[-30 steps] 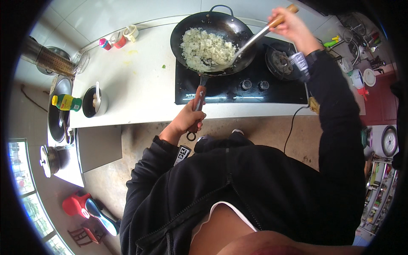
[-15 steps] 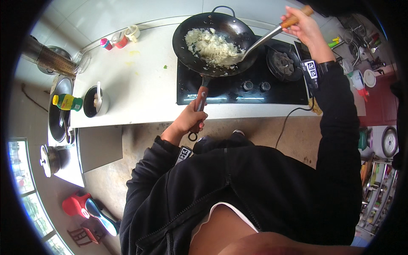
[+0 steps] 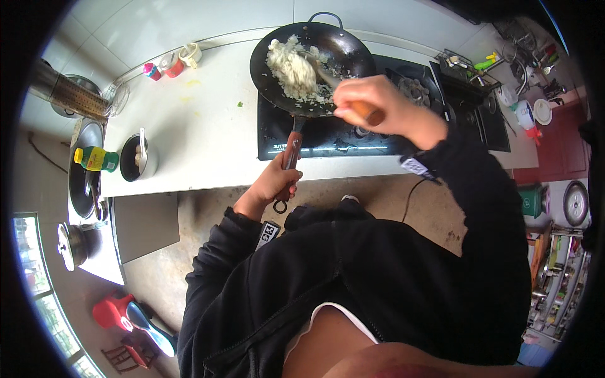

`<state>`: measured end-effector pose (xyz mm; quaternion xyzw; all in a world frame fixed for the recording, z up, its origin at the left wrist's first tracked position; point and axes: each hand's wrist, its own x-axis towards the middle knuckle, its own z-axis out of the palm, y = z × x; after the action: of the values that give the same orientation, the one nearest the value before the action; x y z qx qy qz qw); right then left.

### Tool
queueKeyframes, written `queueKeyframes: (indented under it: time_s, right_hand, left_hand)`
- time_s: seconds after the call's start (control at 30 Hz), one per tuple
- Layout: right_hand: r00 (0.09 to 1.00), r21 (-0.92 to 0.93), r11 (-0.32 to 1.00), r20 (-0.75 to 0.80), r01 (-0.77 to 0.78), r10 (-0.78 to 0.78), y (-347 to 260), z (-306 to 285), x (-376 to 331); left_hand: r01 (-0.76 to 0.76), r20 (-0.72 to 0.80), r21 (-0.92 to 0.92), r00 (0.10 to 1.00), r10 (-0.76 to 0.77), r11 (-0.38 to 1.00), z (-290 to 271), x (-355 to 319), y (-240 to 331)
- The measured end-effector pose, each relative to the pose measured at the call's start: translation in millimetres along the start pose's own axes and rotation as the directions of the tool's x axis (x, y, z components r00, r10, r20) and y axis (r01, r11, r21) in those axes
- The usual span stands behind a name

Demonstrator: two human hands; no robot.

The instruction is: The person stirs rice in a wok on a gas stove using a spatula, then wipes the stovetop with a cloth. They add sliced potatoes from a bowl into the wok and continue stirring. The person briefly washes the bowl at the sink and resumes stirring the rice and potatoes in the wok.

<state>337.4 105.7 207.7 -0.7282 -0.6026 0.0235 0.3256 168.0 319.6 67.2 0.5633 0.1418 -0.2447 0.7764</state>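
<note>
Two hands share the wok (image 3: 315, 60) on the black hob (image 3: 353, 129): the left hand (image 3: 277, 179) grips its long handle, the right hand (image 3: 372, 104) is closed round a spatula handle above the rim. Scrape from the wok's near wall toward the rice (image 3: 293, 69), keeping the handle steady.

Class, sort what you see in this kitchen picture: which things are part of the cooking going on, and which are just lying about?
In use:
left hand gripping the wok handle
right hand holding the spatula
wok of rice
stove

Lying about:
yellow bottle
small bowl
little cups
lidded pot
</note>
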Motion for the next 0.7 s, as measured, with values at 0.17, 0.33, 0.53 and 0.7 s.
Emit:
queueKeyframes:
  time_s: [0.17, 0.33, 0.53, 0.7]
  right_hand:
    - [0.889, 0.159, 0.887, -0.086, -0.433, 0.45, 24.4, -77.7, -2.0]
    - [0.717, 0.515, 0.723, -0.264, -0.46, 0.645, 82.9, -48.2, 4.4]
    - [0.955, -0.225, 0.93, 0.134, 0.29, -0.265, 58.3, 32.7, 26.7]
    - [0.792, -0.19, 0.888, 0.555, 0.419, -0.255, -0.3, 19.4, 5.4]
  left_hand:
    - [-0.014, -0.012, 0.006, 1.0, 0.015, 1.0, -1.0, -0.3, -0.8]
    - [-0.021, 0.026, 0.069, 0.999, 0.019, 0.997, -3.4, -1.3, 4.2]
    - [-0.01, -0.011, 0.056, 1.0, 0.01, 0.998, -1.3, -1.2, 3.1]
    - [-0.034, -0.026, 0.07, 0.999, 0.035, 0.997, -2.1, 0.8, -0.4]
